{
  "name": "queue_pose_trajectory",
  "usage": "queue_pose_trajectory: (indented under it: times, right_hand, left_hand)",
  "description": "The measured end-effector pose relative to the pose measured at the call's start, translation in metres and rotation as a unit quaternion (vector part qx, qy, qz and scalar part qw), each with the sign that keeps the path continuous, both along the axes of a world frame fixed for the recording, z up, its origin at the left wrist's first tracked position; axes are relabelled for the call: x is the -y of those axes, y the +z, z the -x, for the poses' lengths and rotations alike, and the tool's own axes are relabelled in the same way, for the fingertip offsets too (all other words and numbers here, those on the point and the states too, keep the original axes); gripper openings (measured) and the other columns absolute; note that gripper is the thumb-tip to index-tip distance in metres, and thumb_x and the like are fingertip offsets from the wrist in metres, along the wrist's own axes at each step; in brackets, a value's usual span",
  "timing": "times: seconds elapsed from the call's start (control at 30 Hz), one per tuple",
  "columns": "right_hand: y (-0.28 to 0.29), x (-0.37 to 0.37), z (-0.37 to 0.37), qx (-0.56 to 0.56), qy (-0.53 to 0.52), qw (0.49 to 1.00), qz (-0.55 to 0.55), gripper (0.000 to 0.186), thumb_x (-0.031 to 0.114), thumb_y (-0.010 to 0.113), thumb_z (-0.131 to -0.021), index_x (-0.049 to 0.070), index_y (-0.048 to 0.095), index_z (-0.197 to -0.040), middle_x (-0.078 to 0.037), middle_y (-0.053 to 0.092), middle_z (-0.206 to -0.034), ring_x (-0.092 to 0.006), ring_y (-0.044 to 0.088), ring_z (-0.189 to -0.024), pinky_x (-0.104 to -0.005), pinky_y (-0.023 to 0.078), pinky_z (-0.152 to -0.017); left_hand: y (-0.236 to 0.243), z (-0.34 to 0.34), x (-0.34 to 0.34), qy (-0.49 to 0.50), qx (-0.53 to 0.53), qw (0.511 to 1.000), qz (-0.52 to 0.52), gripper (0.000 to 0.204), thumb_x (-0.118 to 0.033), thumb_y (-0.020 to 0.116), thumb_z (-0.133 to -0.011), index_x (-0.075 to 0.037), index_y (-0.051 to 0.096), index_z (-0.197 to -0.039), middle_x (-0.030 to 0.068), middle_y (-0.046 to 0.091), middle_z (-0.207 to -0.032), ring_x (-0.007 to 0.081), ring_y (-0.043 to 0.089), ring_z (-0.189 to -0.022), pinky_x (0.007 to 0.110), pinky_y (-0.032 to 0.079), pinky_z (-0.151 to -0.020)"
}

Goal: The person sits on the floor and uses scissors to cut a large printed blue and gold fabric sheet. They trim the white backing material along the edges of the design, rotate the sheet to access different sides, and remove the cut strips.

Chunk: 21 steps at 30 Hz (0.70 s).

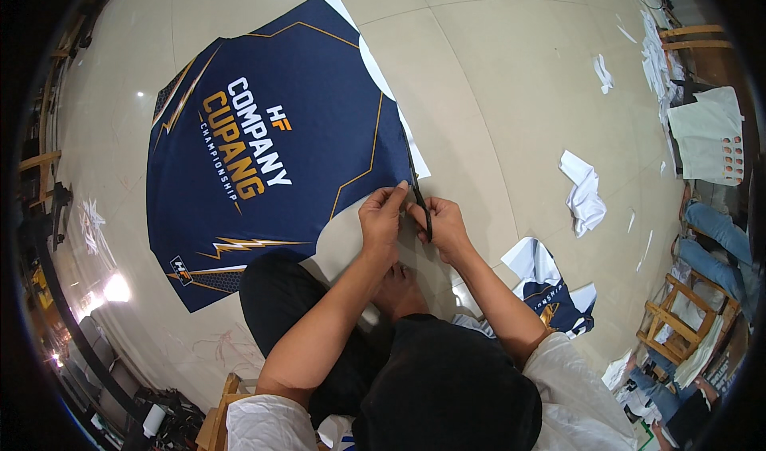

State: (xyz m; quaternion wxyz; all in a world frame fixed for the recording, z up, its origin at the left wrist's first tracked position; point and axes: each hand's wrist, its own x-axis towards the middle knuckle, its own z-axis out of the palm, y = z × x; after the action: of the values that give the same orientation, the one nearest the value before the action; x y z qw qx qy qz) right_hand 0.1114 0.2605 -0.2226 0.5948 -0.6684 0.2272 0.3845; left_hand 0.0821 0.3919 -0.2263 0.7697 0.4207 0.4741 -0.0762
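A navy fabric panel (319,116) with gold-edged trim, white and gold printing and a white margin lies on the tiled floor. At its lower right corner, my left hand (381,215) pinches the fabric edge between thumb and fingers. My right hand (439,227) grips black scissors (413,164), whose blades lie along the right edge of the panel, where the white margin shows. The scissor tips are hard to make out. My dark-clad knee and bare foot (391,291) are below the hands.
A white scrap (581,191) and a navy-and-white offcut (550,299) lie to the right, with thin strips around. Farther right are pale printed sheets (702,132), a wooden stool (674,315) and other people's jean-clad legs (714,235). A dark metal frame (36,251) runs along the left.
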Motion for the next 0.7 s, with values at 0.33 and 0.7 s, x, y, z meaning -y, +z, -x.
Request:
queue_pose_trajectory:
  times: [0.33,0.7]
  right_hand:
    - [-0.001,-0.001,-0.003,0.015,0.011,1.000,0.014,0.034,0.030,0.083,-0.095,0.003,0.067,-0.085,0.000,0.060,-0.063,-0.0092,0.055,-0.050,-0.0266,0.039,-0.045]
    - [-0.002,-0.008,-0.015,0.003,0.001,1.000,0.010,0.034,0.031,0.083,-0.095,0.003,0.067,-0.084,-0.001,0.061,-0.065,-0.0089,0.055,-0.052,-0.0261,0.040,-0.046]
  left_hand:
    - [-0.001,0.001,-0.002,-0.005,-0.001,1.000,0.003,0.025,-0.032,0.083,-0.097,-0.009,0.074,-0.092,-0.0049,0.063,-0.077,0.0044,0.048,-0.063,0.025,0.036,-0.056]
    - [0.000,0.001,-0.003,0.004,0.003,1.000,0.013,0.023,-0.030,0.083,-0.098,-0.010,0.073,-0.092,-0.0049,0.063,-0.076,0.0041,0.049,-0.064,0.024,0.036,-0.056]
